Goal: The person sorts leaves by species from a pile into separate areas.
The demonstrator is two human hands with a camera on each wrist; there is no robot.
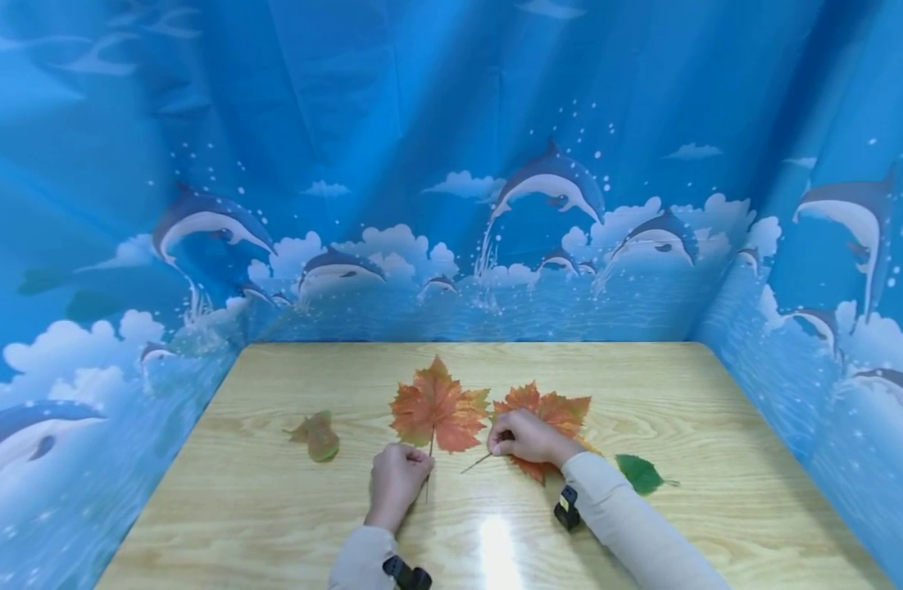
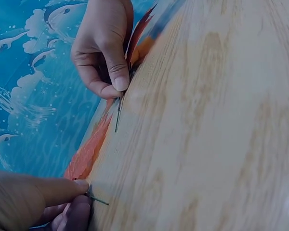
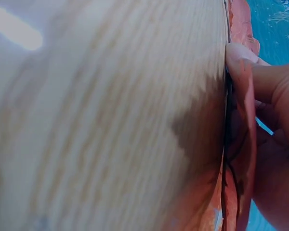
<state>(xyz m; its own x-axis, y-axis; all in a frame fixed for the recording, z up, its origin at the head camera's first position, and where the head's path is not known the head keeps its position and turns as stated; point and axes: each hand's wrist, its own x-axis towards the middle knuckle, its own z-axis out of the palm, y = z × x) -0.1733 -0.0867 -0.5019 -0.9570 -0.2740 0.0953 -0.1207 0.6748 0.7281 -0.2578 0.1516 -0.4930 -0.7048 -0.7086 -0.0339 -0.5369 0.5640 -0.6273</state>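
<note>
Two orange-red maple leaves lie on the wooden table (image 1: pixel 289 524). The stem of the left maple leaf (image 1: pixel 437 406) points toward the person, and my left hand (image 1: pixel 400 482) pinches it between thumb and fingers. In the left wrist view that stem's end sticks out past the fingertips (image 2: pixel 81 185). My right hand (image 1: pixel 528 436) pinches the stem of the right maple leaf (image 1: pixel 565 412), whose tip points down and left. The hand covers part of this leaf. In the right wrist view the leaf's edge (image 3: pixel 248 144) stands beside the palm.
A green leaf (image 1: pixel 639 474) lies right of the right forearm. Far left on the table is a brownish-green leaf cluster (image 1: pixel 320 436). Behind and at both sides hangs a blue curtain (image 1: pixel 422 164) printed with dolphins. Each wrist wears a small black camera (image 1: pixel 567 508).
</note>
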